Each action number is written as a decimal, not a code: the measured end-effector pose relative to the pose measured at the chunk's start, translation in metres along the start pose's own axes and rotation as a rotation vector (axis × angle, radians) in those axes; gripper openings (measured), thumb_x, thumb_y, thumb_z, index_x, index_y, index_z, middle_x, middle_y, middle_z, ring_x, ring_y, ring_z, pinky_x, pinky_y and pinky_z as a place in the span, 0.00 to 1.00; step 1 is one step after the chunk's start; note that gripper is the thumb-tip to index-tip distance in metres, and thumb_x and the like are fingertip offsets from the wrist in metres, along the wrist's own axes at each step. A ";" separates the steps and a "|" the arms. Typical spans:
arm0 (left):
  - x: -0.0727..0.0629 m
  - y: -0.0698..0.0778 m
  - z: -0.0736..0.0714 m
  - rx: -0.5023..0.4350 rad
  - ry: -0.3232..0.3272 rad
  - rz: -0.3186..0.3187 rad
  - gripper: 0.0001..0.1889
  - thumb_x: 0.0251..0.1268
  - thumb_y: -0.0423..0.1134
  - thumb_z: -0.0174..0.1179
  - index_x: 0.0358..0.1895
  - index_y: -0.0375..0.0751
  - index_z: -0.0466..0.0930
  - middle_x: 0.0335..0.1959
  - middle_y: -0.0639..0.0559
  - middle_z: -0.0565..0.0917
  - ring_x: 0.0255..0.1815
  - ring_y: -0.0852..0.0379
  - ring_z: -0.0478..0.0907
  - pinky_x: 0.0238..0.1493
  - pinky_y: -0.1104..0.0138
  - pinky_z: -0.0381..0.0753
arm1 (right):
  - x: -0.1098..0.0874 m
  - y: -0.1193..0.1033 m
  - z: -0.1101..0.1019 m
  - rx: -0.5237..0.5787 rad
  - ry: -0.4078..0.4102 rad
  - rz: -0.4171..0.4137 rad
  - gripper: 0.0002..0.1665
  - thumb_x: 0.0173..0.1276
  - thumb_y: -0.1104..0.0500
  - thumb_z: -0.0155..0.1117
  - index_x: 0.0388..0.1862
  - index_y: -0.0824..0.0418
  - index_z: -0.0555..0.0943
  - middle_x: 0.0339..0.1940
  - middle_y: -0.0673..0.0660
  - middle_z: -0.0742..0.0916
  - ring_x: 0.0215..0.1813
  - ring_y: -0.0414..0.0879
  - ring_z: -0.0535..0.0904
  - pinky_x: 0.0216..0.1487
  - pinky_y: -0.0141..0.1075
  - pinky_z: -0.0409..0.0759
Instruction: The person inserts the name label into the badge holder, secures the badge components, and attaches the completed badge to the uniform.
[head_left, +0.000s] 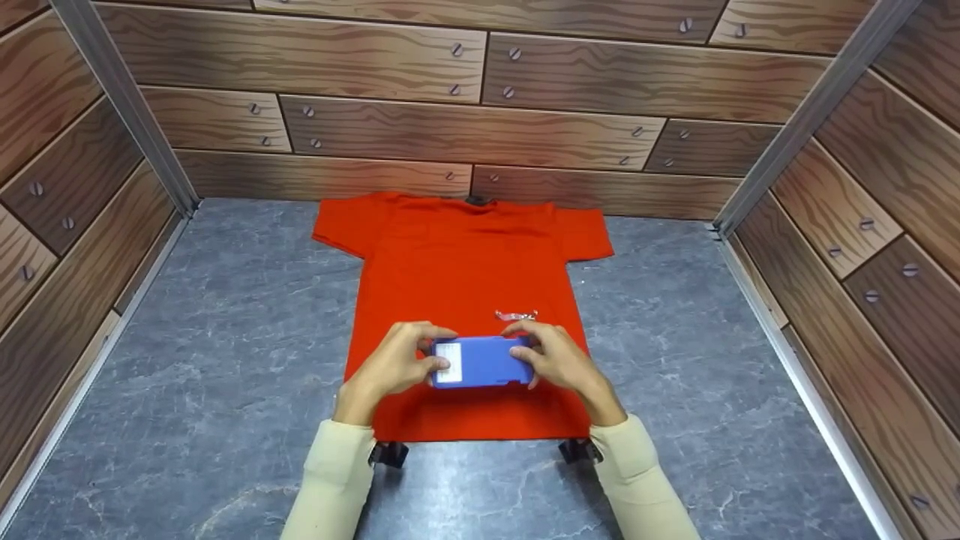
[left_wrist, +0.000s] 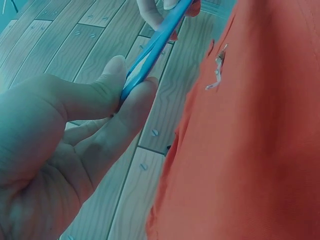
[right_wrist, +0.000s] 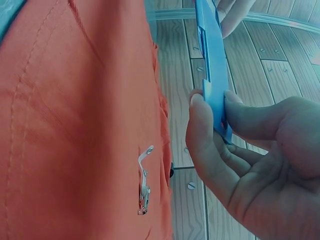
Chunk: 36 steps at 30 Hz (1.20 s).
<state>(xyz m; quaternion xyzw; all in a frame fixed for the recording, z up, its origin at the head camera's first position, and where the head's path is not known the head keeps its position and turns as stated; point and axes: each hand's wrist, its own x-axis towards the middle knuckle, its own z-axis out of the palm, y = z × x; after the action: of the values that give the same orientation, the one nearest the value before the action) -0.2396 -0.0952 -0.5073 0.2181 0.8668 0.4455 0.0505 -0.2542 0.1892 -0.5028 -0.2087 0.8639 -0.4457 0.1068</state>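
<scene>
A flat blue case [head_left: 486, 361] with a white label at its left end is held level above a red T-shirt [head_left: 465, 277]. My left hand [head_left: 397, 360] pinches the labelled end between thumb and fingers. At the opposite end, my right hand [head_left: 559, 360] grips the case the same way, thumb on its upper face. Seen edge-on in the right wrist view, the blue case [right_wrist: 215, 75] is thin, with a notch along one edge. Just beyond the hands, a small silver metal piece [head_left: 516, 316] with a bent arm lies on the shirt; its exact kind I cannot tell.
The T-shirt lies spread on a grey marbled surface [head_left: 255, 322], its collar toward the back wall [head_left: 390, 127]. Wood-patterned panels with metal corner strips [head_left: 135, 112] enclose the back and both sides. A small dark thing [head_left: 478, 200] shows at the collar.
</scene>
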 end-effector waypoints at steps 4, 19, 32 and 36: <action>0.000 -0.001 -0.001 -0.009 0.002 -0.002 0.21 0.64 0.31 0.70 0.61 0.42 0.85 0.56 0.46 0.87 0.48 0.49 0.84 0.52 0.59 0.88 | 0.000 0.000 -0.002 0.018 0.014 0.006 0.19 0.72 0.65 0.67 0.60 0.63 0.82 0.61 0.69 0.85 0.30 0.46 0.86 0.28 0.53 0.87; -0.002 -0.004 -0.007 -0.097 0.053 -0.024 0.22 0.63 0.31 0.71 0.61 0.43 0.85 0.53 0.44 0.87 0.41 0.51 0.82 0.32 0.67 0.88 | -0.003 -0.002 -0.013 0.130 0.091 0.075 0.19 0.69 0.69 0.68 0.57 0.72 0.80 0.32 0.66 0.88 0.27 0.65 0.87 0.35 0.57 0.88; -0.002 -0.005 -0.006 -0.050 0.013 -0.002 0.25 0.61 0.25 0.70 0.63 0.43 0.85 0.50 0.45 0.88 0.41 0.52 0.82 0.33 0.69 0.87 | -0.001 -0.003 -0.008 0.085 0.112 0.115 0.13 0.68 0.69 0.70 0.49 0.72 0.80 0.25 0.61 0.88 0.18 0.43 0.82 0.31 0.53 0.88; -0.002 -0.005 -0.006 -0.038 0.002 0.000 0.25 0.62 0.26 0.70 0.63 0.44 0.84 0.51 0.45 0.88 0.41 0.52 0.81 0.34 0.69 0.87 | 0.000 -0.003 -0.006 0.068 0.112 0.108 0.13 0.67 0.69 0.70 0.49 0.73 0.81 0.25 0.63 0.88 0.17 0.42 0.82 0.30 0.55 0.87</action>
<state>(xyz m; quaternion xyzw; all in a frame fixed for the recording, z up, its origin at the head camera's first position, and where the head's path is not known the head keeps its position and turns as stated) -0.2413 -0.1027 -0.5081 0.2167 0.8583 0.4620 0.0539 -0.2559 0.1915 -0.4972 -0.1331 0.8630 -0.4792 0.0892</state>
